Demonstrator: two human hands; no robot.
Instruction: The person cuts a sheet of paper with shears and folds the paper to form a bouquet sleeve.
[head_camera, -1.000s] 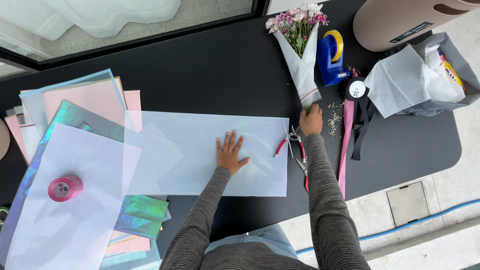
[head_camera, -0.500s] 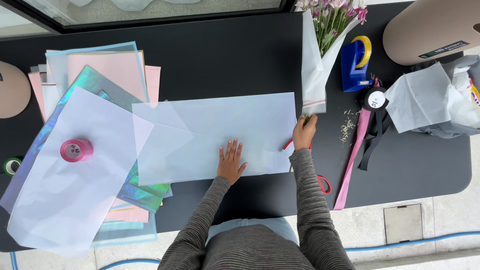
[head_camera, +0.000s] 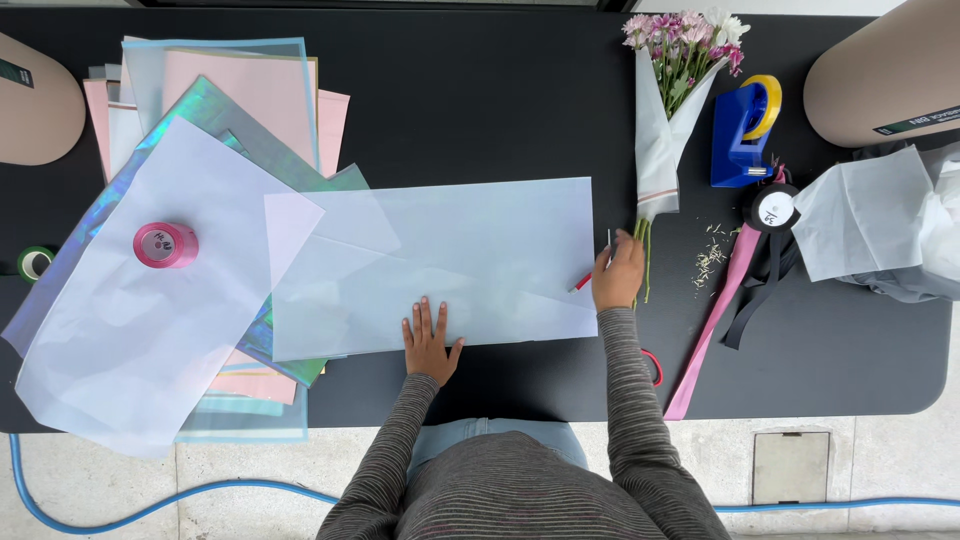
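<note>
A large translucent pale blue rectangular sheet of wrapping paper (head_camera: 440, 265) is spread flat in the middle of the matte black surface (head_camera: 500, 120), its left end overlapping a loose stack of pink, white and iridescent sheets (head_camera: 200, 200). The left hand (head_camera: 430, 340) is laid flat with fingers spread on the near edge of the sheet, seemingly to keep it from sliding. The right hand (head_camera: 617, 278) is closed at the sheet's right edge on what appears to be a pair of red-handled scissors (head_camera: 582, 282); only a red tip and a thin metal sliver are seen, so the grip cannot be told exactly. The two hands are well apart.

A small bouquet of pink and white flowers in a white paper sleeve (head_camera: 665, 120) lies just beyond the right hand, stems pointing toward it. Further right are a blue tape dispenser (head_camera: 738, 140), a black ribbon spool (head_camera: 772, 208), a pink ribbon strip (head_camera: 715, 320) and crumpled white tissue paper (head_camera: 880, 220). A pink ribbon roll (head_camera: 165, 245) weighs down the left stack.

The surface has rounded corners; under it, pale floor tiles and a blue hose (head_camera: 150, 495) are seen.
</note>
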